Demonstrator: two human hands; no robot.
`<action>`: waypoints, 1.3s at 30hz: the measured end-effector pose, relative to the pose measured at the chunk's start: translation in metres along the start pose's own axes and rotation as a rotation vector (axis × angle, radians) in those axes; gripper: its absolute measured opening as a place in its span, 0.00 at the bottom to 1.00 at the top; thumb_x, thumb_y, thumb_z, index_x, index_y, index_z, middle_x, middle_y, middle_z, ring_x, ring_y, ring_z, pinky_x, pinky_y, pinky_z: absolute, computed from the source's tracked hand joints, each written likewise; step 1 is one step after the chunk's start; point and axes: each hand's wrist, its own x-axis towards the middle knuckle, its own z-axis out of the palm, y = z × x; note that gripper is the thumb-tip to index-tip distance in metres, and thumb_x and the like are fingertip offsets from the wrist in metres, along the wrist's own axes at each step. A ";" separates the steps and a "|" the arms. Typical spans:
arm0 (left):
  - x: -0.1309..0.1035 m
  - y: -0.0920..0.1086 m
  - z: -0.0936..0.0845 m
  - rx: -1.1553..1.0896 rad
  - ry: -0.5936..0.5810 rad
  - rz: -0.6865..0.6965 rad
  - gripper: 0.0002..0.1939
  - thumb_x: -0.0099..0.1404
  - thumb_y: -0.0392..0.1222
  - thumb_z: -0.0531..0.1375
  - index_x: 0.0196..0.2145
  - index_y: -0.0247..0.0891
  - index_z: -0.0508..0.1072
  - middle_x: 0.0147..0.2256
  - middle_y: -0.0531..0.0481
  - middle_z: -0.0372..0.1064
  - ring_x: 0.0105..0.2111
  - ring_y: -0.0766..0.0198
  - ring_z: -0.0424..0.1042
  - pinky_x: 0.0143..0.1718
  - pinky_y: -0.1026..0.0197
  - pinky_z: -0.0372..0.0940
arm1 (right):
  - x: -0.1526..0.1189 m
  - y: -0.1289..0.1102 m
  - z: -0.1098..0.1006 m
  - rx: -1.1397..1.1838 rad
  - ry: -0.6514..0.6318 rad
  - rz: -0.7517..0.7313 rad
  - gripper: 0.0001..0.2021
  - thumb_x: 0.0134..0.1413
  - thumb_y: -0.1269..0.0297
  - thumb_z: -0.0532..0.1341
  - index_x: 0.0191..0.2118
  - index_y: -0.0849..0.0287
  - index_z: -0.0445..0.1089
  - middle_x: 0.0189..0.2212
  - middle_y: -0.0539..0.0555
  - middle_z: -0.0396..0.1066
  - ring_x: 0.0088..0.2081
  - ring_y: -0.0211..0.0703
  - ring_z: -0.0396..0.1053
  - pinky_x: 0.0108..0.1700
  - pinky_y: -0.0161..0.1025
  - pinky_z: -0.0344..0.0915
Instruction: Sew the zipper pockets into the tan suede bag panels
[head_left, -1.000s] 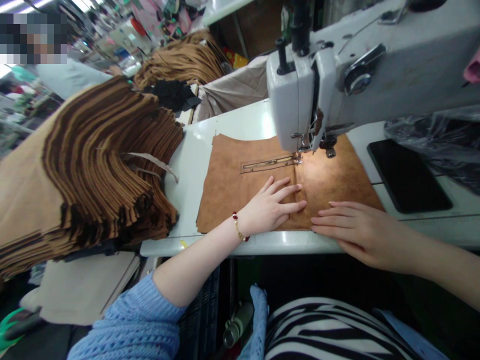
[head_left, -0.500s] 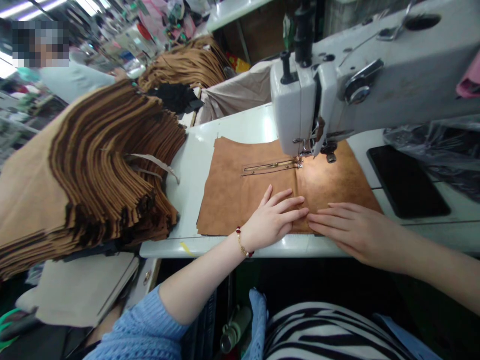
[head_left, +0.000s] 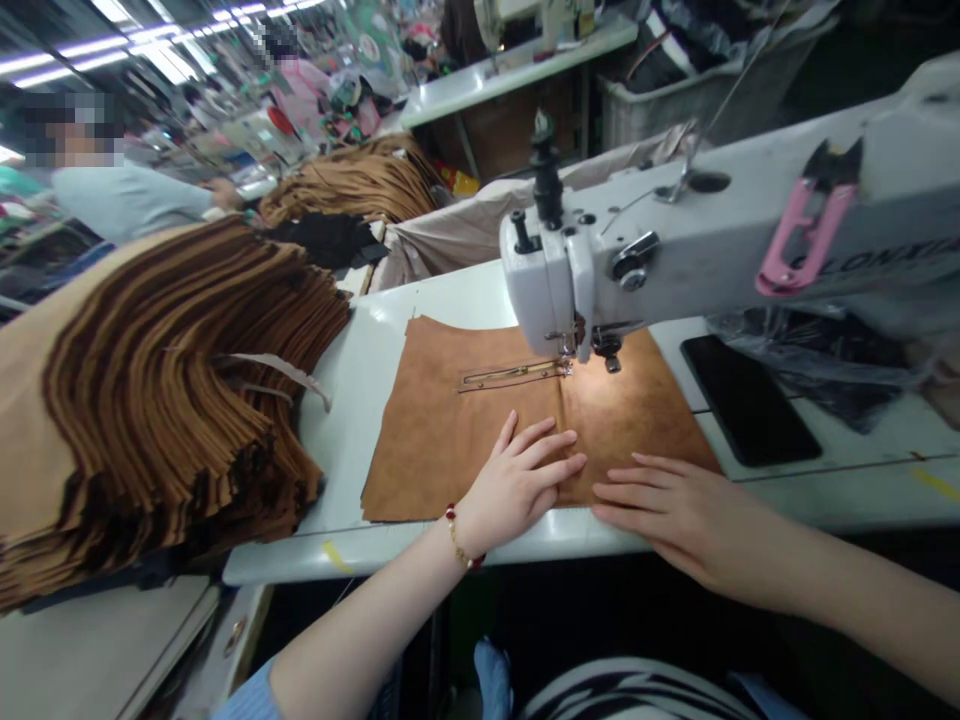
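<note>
A brown leather-like panel [head_left: 427, 440] lies flat on the sewing table [head_left: 360, 350], under the head of a white sewing machine [head_left: 536, 290]. A narrow zipper opening [head_left: 514, 375] with dark stitching round it runs across the panel up to the presser foot [head_left: 568, 367]. My left hand [head_left: 521, 475] rests flat on the panel with its fingers spread, just in front of the foot. To its right my right hand [head_left: 667, 505] lies with fingers stretched out over the panel's front edge. Neither hand grasps anything. The needle's tip is too small to make out.
A tall stack of brown panels [head_left: 172, 390] stands at the left. On the right lie a black phone [head_left: 750, 400] and dark things in clear plastic [head_left: 817, 370]. Pink thread snips [head_left: 810, 220] sit on the machine arm. A person [head_left: 127, 195] is at the back left.
The camera view has turned, so more of the machine arm and the snips show. My right hand has shifted slightly away from my left. The panel looks unmoved under the foot.
</note>
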 end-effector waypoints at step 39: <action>0.000 -0.005 0.001 0.035 0.014 0.013 0.27 0.70 0.31 0.53 0.62 0.52 0.68 0.65 0.53 0.62 0.69 0.53 0.53 0.71 0.31 0.38 | -0.042 0.145 -0.080 -0.510 0.114 0.941 0.14 0.64 0.58 0.53 0.37 0.57 0.75 0.37 0.60 0.78 0.38 0.52 0.73 0.36 0.43 0.60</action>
